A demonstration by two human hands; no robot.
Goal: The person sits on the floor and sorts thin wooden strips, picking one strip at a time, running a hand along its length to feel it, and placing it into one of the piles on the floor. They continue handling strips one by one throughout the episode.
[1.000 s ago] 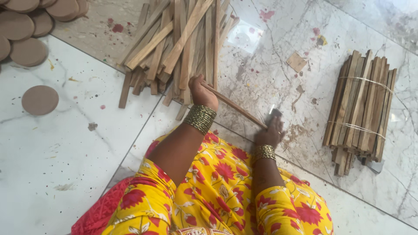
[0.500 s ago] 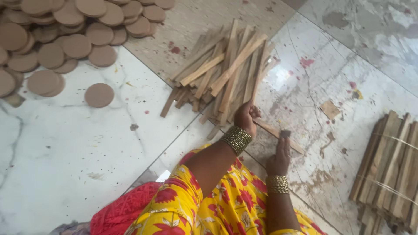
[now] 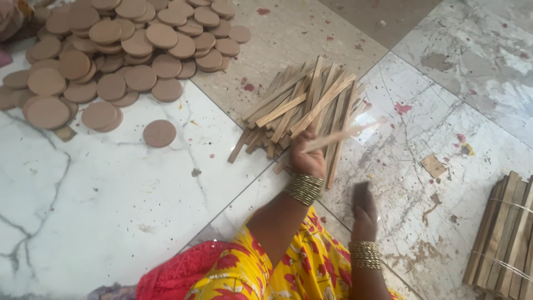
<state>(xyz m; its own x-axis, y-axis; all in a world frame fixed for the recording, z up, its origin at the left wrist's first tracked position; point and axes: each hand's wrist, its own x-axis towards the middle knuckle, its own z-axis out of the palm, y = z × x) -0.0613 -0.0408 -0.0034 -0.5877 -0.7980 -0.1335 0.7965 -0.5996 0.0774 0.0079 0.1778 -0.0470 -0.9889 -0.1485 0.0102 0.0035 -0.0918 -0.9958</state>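
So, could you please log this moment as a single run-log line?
left hand: holds wooden strip | right hand: blurred, empty, above floor | loose strip pile ahead | round discs far left | tied bundle right

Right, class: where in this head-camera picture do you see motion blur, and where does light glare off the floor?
Head view: the right hand and the thin wooden strip in the left hand are smeared by motion; the round brown discs stay sharp; soft glare whitens the glossy marble floor at lower left.

Tan wooden sticks; brown discs; white veined marble floor.
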